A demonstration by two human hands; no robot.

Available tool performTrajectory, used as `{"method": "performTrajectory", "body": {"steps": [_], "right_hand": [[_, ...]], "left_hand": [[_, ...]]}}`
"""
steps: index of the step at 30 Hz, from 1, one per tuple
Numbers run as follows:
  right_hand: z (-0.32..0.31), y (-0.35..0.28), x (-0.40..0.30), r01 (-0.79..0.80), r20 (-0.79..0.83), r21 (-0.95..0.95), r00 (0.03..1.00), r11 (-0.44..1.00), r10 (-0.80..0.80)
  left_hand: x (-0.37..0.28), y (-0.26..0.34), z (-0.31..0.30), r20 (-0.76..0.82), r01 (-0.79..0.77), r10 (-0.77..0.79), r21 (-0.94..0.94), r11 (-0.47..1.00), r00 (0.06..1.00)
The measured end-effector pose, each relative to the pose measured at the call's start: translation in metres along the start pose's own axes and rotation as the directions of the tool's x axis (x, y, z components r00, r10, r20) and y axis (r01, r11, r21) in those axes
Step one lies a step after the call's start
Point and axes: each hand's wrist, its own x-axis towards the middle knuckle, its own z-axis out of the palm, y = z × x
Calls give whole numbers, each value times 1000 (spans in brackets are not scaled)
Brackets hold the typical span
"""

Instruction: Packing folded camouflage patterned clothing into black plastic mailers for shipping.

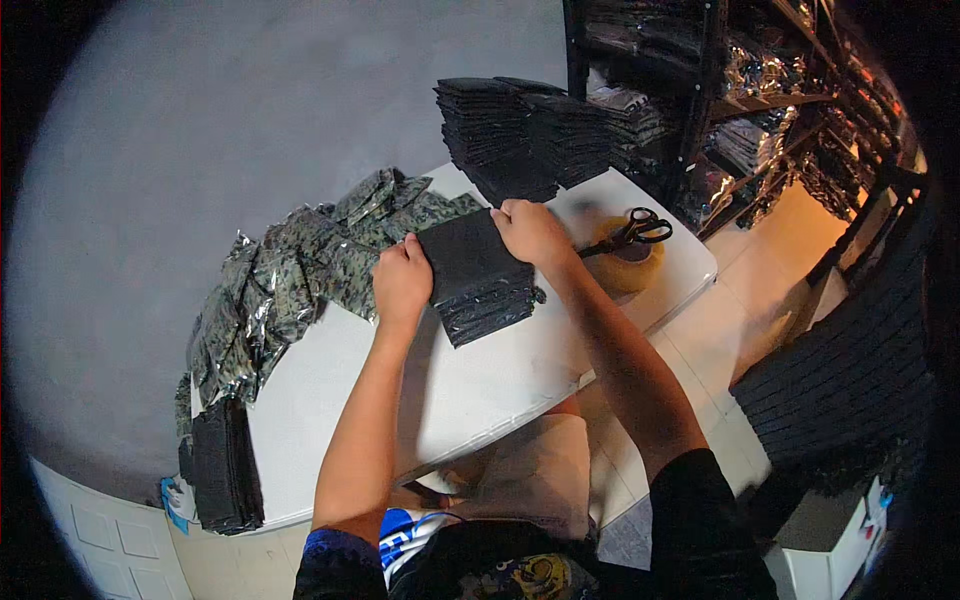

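Note:
My left hand (403,283) grips the left edge of a stack of flat black pieces (480,259). At the upper right corner of the same stack, my right hand (531,234) holds on with bent fingers. The pieces look like folded cloth or bags; which one I cannot tell. Layered, slightly shiny edges show along the side facing me. The stack is above or resting on a white table (480,390). Clear-wrapped camouflage garments (300,262) are heaped just beyond my left hand. Black-handled scissors (637,229) lie across a roll of yellowish tape (630,274), right of my right hand.
Tall piles of folded black pieces (517,135) stand at the table's far end. Another black bundle (223,465) lies at the near left corner. Loaded shelving (701,112) rises behind to the right, with a dark ribbed surface (847,375) at far right.

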Motion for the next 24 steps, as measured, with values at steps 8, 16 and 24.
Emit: {"method": "performTrajectory", "body": {"steps": [8,16,24], "right_hand": [[-26,-15,-9,-19,-25,-8,1000,1000,19],[-1,-35,-24,408,237,-94,895,908,-378],[9,-38,-34,395,427,-240,863,887,-269]], "left_hand": [[0,8,-24,7,122,-122,-7,993,993],[-13,26,-25,356,-345,263,191,919,897],[-28,13,-13,443,-259,113,285,923,890]]}}
